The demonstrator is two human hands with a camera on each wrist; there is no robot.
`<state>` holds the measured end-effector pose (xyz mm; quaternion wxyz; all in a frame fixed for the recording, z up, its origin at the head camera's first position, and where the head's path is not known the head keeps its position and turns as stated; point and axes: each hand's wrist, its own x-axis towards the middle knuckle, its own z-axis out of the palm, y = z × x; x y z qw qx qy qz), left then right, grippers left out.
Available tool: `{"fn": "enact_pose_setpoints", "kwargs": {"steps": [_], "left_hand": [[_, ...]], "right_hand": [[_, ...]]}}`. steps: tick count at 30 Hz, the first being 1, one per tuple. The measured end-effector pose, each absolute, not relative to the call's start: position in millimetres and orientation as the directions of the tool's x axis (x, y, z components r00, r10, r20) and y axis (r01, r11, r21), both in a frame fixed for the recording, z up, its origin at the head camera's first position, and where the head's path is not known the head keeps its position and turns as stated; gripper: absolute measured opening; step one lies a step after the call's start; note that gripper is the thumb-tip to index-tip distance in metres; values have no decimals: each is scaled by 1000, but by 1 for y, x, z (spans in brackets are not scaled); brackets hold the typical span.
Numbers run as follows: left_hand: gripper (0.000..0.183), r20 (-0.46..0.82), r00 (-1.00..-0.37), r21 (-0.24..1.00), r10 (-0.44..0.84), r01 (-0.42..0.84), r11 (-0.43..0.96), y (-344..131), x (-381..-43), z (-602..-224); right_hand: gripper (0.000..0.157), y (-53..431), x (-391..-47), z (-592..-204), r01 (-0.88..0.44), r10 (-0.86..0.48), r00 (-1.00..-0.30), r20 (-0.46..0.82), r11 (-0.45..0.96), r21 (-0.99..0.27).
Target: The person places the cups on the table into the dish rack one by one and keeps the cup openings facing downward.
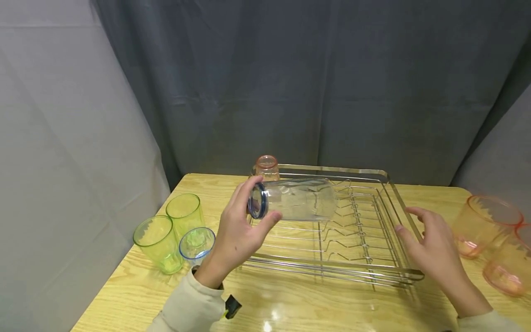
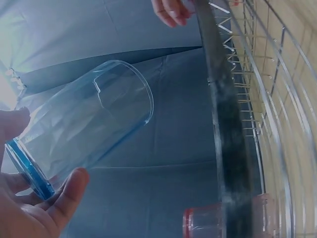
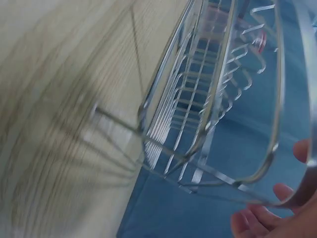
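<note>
My left hand [image 1: 244,226] grips a clear blue-tinted drinking glass [image 1: 300,199] round its thick blue base [image 2: 34,171]. The glass lies on its side in the air above the wire dish rack [image 1: 332,267], its mouth toward the right. At the rack's right rim [image 1: 400,203] is my right hand [image 1: 433,244], its thumb and fingers apart and loosely bent. In the right wrist view its fingers [image 3: 257,218] show beside the rack's corner, partly behind the metal band. A small pink-rimmed glass [image 1: 267,167] stands upside down at the rack's back left corner.
To the left on the wooden table [image 1: 265,299] stand two green tumblers [image 1: 159,246] [image 1: 186,212] and a blue-rimmed one [image 1: 198,244]. Two orange tumblers [image 1: 483,226] [image 1: 510,272] stand at the far right. A dark curtain [image 1: 290,92] hangs behind the table.
</note>
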<state>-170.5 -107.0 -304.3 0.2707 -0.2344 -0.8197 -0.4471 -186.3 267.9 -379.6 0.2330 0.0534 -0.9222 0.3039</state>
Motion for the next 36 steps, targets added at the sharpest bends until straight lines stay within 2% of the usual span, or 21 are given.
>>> {"fn": "enact_pose_setpoints", "kwargs": {"steps": [6, 23, 36], "left_hand": [[66, 671, -731, 580, 127, 624, 524, -111, -175, -292], [64, 583, -804, 643, 116, 544, 539, -113, -180, -255], [64, 463, -872, 610, 159, 444, 656, -103, -212, -244]], "right_hand": [[55, 276, -196, -385, -194, 49, -920, 390, 807, -558], [70, 292, -209, -394, -67, 2, -993, 117, 805, -589], [68, 287, -209, -395, -73, -20, -995, 97, 812, -579]]}}
